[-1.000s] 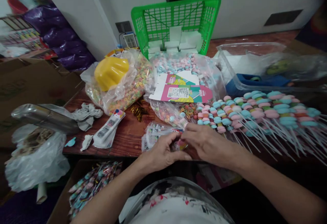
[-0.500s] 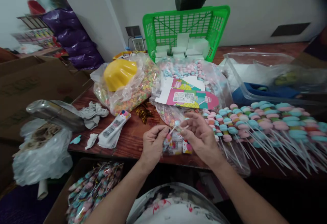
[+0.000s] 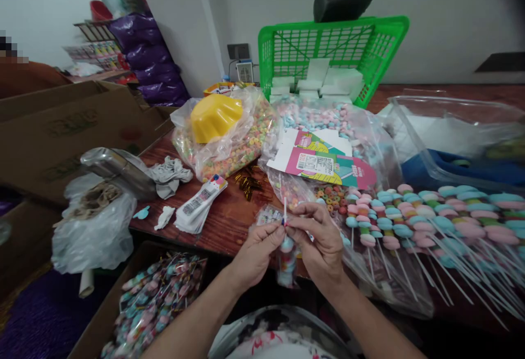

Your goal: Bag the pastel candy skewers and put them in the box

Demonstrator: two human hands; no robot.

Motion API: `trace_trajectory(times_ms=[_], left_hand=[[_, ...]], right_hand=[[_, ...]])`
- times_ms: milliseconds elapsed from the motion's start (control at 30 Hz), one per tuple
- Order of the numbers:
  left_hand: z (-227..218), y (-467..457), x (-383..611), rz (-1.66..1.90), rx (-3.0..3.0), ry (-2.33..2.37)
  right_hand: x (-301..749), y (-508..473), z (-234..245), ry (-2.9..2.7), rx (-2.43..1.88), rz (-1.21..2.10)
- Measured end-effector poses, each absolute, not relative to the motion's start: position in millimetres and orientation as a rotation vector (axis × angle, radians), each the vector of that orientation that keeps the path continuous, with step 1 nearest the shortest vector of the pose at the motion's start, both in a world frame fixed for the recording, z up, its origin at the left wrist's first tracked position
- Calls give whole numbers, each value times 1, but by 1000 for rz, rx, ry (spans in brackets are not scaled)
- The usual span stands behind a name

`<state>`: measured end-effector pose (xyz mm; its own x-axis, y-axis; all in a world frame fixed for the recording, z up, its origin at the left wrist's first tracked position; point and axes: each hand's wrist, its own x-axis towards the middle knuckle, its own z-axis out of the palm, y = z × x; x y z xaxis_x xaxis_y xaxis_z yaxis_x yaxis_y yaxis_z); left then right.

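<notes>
Between my hands hangs a marshmallow skewer [image 3: 287, 263] in a clear wrapper, its white stick pointing up and its pink and blue candy down. My left hand [image 3: 259, 248] pinches the neck of the wrapper around the stick, thumb and finger pressed together. On the other side my right hand [image 3: 320, 243] grips the same neck, fingertips touching it. A small dark bit shows at the pinch, too small to name. Behind the hands lie clear printed packets [image 3: 268, 214] on the table. Unwrapped marshmallow skewers [image 3: 430, 211] lie in a pile to the right, sticks toward me.
A box of wrapped skewers [image 3: 159, 293] stands below left. On the table are a stack of labels [image 3: 200, 206], gold twist ties [image 3: 248, 183], a bag of cereal rings [image 3: 238, 148], a printed card [image 3: 324, 162], a green basket [image 3: 264, 58] and a clear bin [image 3: 410, 129].
The skewer has swung upright, candy end down, and my hands have come together at its wrapper's neck. The camera view has shifted left.
</notes>
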<state>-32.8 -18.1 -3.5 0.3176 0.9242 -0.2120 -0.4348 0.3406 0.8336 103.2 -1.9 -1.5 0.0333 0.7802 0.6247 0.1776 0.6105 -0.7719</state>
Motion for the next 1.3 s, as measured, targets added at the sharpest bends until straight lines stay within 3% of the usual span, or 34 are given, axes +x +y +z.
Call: trace_trajectory(times_ms=[67,233,333,767,833,900,1133,1300], left_hand=[[2,-16,-38,897,735,740],[10,-7,-53,689,1075,849],[11,-9,-55,653,1095,838],[-11,-12,-67,536,776,878],[-11,-16,-71,481,684,837],[-11,-20,-75,366,634,736],[-13,-28,-89,120,713,508],[-2,-33,-99,328,1794,1048]], right_hand=[[100,-2,-4,-1474,-795,680],[102,2,-11,-1240,-782,1393],[106,5,-9,-1253,-766,1553],[115,-5,-8,-1753,-1012,807],[124,-11,-3,-2235,-843,329],[130,-13,-1,-2487,-610,51],[114,-10,1,-2649,-320,171],[90,0,-10,-2646,-780,512]])
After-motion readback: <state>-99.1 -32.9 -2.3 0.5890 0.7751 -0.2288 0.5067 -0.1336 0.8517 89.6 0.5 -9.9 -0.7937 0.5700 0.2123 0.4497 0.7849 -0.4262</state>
